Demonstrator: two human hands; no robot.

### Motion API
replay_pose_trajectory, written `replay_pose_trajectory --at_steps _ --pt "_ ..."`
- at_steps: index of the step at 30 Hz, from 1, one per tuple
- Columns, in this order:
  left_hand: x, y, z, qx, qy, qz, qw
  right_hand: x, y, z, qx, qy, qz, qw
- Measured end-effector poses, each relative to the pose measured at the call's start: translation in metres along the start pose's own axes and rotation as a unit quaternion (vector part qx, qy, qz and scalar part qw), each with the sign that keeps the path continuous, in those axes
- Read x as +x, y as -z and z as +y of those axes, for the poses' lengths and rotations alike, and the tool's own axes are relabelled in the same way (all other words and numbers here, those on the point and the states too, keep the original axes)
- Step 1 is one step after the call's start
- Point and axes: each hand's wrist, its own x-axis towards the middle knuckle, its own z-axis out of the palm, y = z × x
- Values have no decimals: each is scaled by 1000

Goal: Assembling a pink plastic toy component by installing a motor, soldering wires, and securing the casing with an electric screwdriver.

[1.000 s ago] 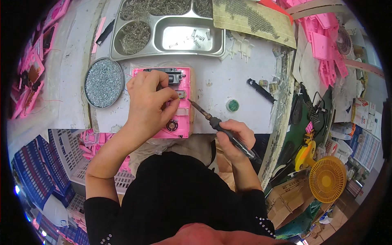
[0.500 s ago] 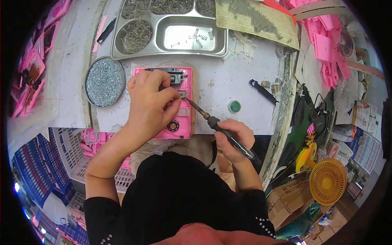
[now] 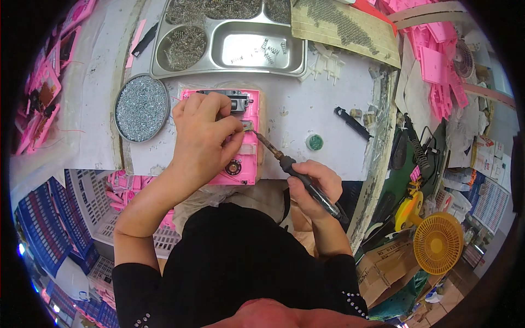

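A pink plastic casing (image 3: 249, 164) with dark parts fitted in it lies on a padded base at the front of the table. Over its left side is my left hand (image 3: 205, 128), thumb and fingers pinched together near a small metal part (image 3: 247, 125); what they pinch is too small to make out. My right hand (image 3: 317, 188) grips a soldering iron (image 3: 298, 174) by its dark handle. The iron's tip points up and left, at the small part beside my left fingertips. A round speaker-like part (image 3: 233, 167) shows in the casing's lower end.
A round dish of small screws (image 3: 141, 108) stands left of the casing. Behind it is a steel compartment tray (image 3: 229, 71) with springs. To the right are a small green-filled pot (image 3: 314, 142) and a black plastic strip (image 3: 353, 122). A yellow fan (image 3: 437, 243) stands lower right.
Hands, soldering iron and casing keep almost the same places. The whole view has shifted very slightly.
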Motion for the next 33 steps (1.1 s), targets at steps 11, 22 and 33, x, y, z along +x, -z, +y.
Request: replay_pose_trajectory --at_steps 11,22,33 --pt "1 2 0 5 -5 -3 1000 0 1 3 1 5 1 1000" --pt "1 4 2 -4 -4 -2 1000 2 4 2 -20 18 27 999" --pt "1 5 4 20 -11 -9 1000 6 3 3 -12 23 19 999"
